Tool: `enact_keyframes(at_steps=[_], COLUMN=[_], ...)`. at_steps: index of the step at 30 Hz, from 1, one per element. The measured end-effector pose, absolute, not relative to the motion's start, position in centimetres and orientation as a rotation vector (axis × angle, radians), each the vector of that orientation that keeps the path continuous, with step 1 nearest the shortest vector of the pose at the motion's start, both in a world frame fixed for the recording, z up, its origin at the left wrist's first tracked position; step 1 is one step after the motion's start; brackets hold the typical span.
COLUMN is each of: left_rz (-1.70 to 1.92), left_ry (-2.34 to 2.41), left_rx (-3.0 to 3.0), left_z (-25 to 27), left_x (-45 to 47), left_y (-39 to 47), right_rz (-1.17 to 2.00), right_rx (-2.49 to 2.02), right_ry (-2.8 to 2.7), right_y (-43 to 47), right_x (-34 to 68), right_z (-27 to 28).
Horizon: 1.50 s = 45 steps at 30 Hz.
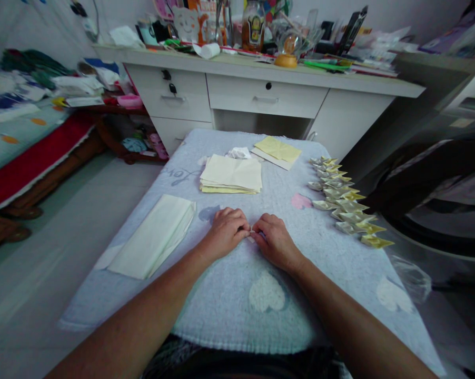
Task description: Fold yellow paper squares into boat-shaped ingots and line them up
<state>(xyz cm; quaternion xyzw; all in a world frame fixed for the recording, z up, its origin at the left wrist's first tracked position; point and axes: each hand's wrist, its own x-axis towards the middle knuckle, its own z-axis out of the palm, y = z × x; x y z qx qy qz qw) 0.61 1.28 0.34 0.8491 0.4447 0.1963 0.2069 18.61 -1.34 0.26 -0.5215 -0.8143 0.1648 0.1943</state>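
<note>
At the middle of the cloth-covered table, my left hand and my right hand meet, fingertips nearly touching. Both are closed in a pinch on a small pale piece of paper, mostly hidden by the fingers. Beyond them lies a stack of cream and yellow paper sheets. A thick folded bundle of white paper rests left of my left forearm. To the right, several folded paper boats in silver and yellow stand in rows.
Yellow and white sheets and a crumpled white tissue lie at the table's far end. Behind stands a white desk crowded with jars and small items. A bed is at left, a front-loading washing machine at right.
</note>
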Motion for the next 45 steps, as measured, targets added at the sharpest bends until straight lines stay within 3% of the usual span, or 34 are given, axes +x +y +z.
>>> enact_keyframes(at_steps=[29,45], left_rz=[0.513,0.524], left_ry=[1.293,1.33], left_rx=[2.298,2.257], left_z=[1.0,1.04], left_x=[0.47,0.57], left_y=[1.32,1.33], right_rz=[0.506,0.383], right_rx=[-1.531,-1.645], right_ry=[-2.261,-2.239], right_y=[-1.02,-0.84], right_x=[18.42,18.15], right_z=[0.7,0.42])
